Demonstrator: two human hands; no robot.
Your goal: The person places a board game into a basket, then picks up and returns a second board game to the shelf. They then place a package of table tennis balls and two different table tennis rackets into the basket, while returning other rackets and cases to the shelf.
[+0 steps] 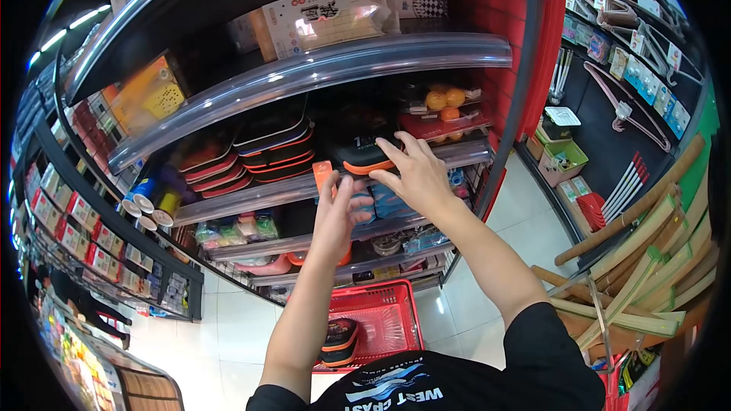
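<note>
My right hand [417, 175] is at the shelf, its fingers and thumb around the near right edge of a black case with orange trim [358, 154]. To its left my left hand [339, 209] is raised before the shelf edge, fingers apart, with nothing visible in it. An orange tag [323, 176] shows just behind its fingertips. Stacks of black cases with orange trim [278, 154] and with red trim [215, 170] lie farther left on the same shelf. Below my arms, a red basket [415, 318] on the floor holds a black and orange case [339, 341].
Clear plastic rails [320, 68] edge the shelves. Balls in net packs [449, 103] lie at the right. Bottles [152, 202] stand at the left. Wooden handles [647, 289] and hangers [620, 110] are on the right. A person [84, 297] is at the far left.
</note>
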